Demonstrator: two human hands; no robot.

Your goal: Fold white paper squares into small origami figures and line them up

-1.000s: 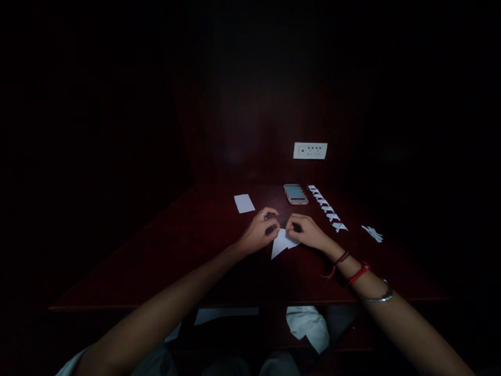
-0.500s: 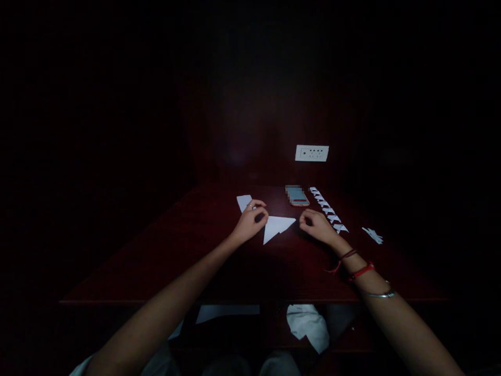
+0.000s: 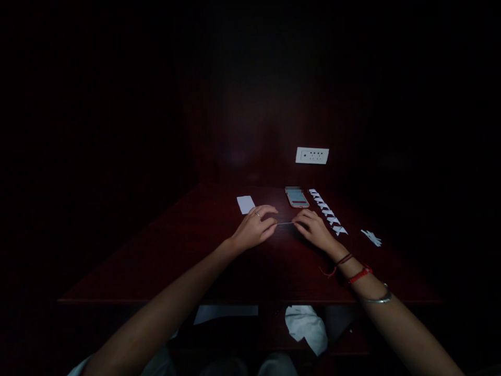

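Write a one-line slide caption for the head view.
Left hand and right hand pinch a white paper edge-on at a dark table, beside a phone and paper row.

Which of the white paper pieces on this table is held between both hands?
The thin piece seen edge-on, spanning left hand to right hand. The rectangle, folded row and far-right scrap lie unheld.

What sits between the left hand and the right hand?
In the head view, a white paper, edge-on as a thin line, spans from left hand to right hand.
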